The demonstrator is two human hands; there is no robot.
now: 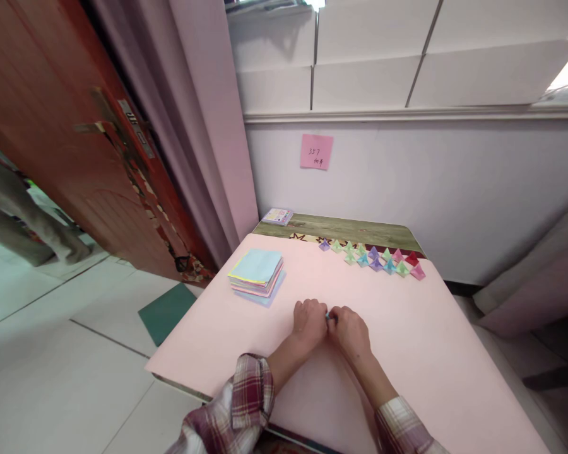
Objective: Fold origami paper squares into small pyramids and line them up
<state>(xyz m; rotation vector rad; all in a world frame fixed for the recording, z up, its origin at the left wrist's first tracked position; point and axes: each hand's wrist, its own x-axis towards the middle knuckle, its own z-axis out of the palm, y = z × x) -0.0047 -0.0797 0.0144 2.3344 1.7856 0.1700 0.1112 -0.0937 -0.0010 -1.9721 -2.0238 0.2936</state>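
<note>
My left hand [309,320] and my right hand [351,329] meet over the middle of the pink tabletop [284,343]. Both are closed, fingertips pinching one small blue folded paper [328,314] between them. Most of that paper is hidden by my fingers, so its shape cannot be made out. Beyond my left hand lies a stack of square coloured paper [256,268] with a light blue sheet on top. Farther off on the right, small folded paper pieces [375,263] in purple, green, blue, pink and red stand in two rows.
A small printed packet [278,217] rests on the table's wooden far edge [350,226]. A pink note [317,152] sticks to the wall behind. To the left are a red-brown door [71,113], a green sheet [167,312] on the floor, and another person's legs [23,208].
</note>
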